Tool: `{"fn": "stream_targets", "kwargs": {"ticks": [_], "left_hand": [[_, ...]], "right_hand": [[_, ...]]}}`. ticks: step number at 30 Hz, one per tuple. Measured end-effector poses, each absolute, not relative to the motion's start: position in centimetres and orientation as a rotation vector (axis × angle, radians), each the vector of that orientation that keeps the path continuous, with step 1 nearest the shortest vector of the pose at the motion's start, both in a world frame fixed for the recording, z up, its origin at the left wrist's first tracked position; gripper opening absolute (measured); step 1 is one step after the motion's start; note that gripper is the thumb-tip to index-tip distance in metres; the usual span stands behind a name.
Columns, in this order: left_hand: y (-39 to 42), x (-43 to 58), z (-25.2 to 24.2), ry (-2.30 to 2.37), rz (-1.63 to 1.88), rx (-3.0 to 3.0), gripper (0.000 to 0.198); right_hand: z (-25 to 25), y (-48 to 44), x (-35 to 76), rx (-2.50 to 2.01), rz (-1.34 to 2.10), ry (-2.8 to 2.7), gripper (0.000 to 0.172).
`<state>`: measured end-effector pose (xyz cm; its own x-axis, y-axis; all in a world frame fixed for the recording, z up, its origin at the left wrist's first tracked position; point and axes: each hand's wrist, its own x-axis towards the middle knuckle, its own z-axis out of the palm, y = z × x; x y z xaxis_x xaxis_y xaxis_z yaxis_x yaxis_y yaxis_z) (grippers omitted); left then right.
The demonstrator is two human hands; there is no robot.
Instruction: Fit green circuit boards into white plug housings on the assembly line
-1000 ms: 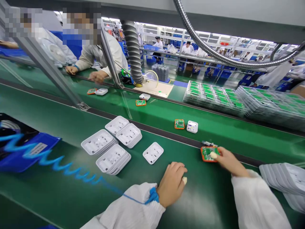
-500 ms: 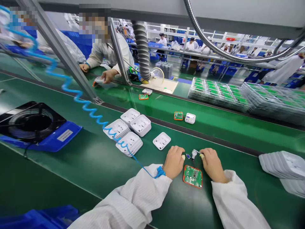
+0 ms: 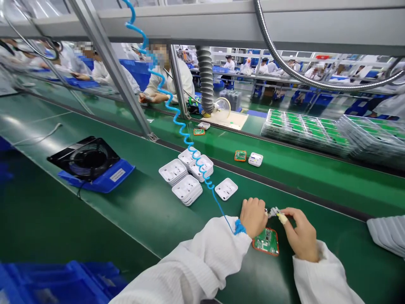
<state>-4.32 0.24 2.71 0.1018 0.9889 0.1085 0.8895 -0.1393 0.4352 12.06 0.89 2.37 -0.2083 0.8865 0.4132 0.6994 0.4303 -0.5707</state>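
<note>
An electronics assembly factory: workers in white anti-static coats sit along green conveyor lines (image 3: 284, 169), with stacks of white plastic housings (image 3: 186, 177), trays of green circuit boards (image 3: 303, 131), a fume-extraction hose (image 3: 205, 80) and a coiled blue grounding cord (image 3: 177, 118) at the counter (image 3: 133, 211); more rows of staffed lines stand behind.

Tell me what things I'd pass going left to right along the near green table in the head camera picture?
Black fan on a blue base → stacks of white trays → single white tray → left hand → green circuit board → right hand → stack of white covers.
</note>
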Motion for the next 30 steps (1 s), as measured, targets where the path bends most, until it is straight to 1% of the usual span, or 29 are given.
{"fn": "stream_targets", "kwargs": {"ticks": [4,7,13,16,21,30], "left_hand": [[0.0,-4.6,2.6,1.813,0.552,2.188,0.009],[0.0,-4.7,2.3,1.758,0.639,2.16,0.008],[-0.4,-4.7,1.5,1.441,1.014,1.837,0.023],[-0.8,-4.7,1.6,1.344,1.1,1.685,0.029],[-1.2,-4.7,2.2,1.364,1.072,1.667,0.016],[-1.6,-5.0,2.7,1.466,0.928,1.927,0.015]], "right_hand": [[3.0,0.4,12.5,-1.274,0.382,-1.917,0.013],[3.1,0.3,12.5,-1.263,0.375,-2.009,0.015],[2.8,0.5,11.9,-1.204,0.381,-2.16,0.018],[2.8,0.5,11.8,-1.181,0.382,-2.196,0.017],[3.0,0.3,11.8,-1.203,0.377,-2.237,0.017],[3.1,0.1,11.6,-1.175,0.333,-2.307,0.018]]}}
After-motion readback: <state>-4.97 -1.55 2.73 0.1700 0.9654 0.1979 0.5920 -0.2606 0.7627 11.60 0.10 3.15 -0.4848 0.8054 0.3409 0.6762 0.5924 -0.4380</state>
